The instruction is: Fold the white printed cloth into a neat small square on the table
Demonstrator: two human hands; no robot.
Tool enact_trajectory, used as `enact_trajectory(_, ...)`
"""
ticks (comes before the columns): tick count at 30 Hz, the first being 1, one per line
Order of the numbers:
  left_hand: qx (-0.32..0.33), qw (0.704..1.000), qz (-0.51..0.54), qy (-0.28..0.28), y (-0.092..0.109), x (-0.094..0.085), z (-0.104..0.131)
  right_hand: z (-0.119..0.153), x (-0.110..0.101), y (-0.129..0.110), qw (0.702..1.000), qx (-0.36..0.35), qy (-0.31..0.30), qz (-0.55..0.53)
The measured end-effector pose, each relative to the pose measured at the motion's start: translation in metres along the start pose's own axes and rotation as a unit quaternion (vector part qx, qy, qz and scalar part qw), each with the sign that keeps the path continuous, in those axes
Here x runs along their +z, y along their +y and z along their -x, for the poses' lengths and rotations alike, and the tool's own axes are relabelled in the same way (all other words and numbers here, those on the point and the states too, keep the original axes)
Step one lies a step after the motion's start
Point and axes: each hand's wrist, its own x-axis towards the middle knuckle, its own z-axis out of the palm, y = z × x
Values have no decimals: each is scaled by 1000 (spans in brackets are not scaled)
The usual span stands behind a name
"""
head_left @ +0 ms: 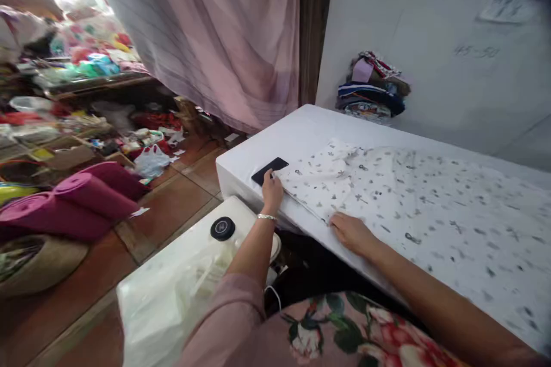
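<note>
A white cloth with small printed figures [379,189] lies spread over the white table [301,132], a little rumpled toward its far left. My left hand [272,188], with a bracelet at the wrist, is at the cloth's left corner, its fingers closed and partly over a dark flat phone-like object [270,171]. What those fingers pinch is too small to make out. Farther right, my right hand [349,230] has its fingers closed on the near edge of the same cloth.
Folded fabrics [370,89] are stacked by the wall. A white surface with a black round lid [222,228] and plastic bag stands near left. Pink rolls [86,195] lie on the tiled floor, and a pink curtain [241,28] hangs behind the table.
</note>
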Motion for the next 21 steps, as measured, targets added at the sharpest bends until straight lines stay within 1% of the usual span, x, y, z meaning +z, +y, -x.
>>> enact_trajectory(6,5,1000,1,4,2,-1,4,3,4,-2,1000,9,19,7)
enact_trajectory(9,-7,1000,10,5,5,-1,6,-7,2,-4,999,8,43,14)
enact_trajectory(12,-12,1000,18,1,7,-2,7,-25,1,-9,998,16,63,22)
enact_trajectory(14,-11,1000,22,4,7,-2,7,-38,2,-13,997,26,62,30)
enact_trajectory(17,-6,1000,24,3,6,-2,7,-53,4,-17,997,37,41,51)
enact_trajectory(21,1,1000,27,0,5,-2,7,-57,9,-19,997,33,31,63)
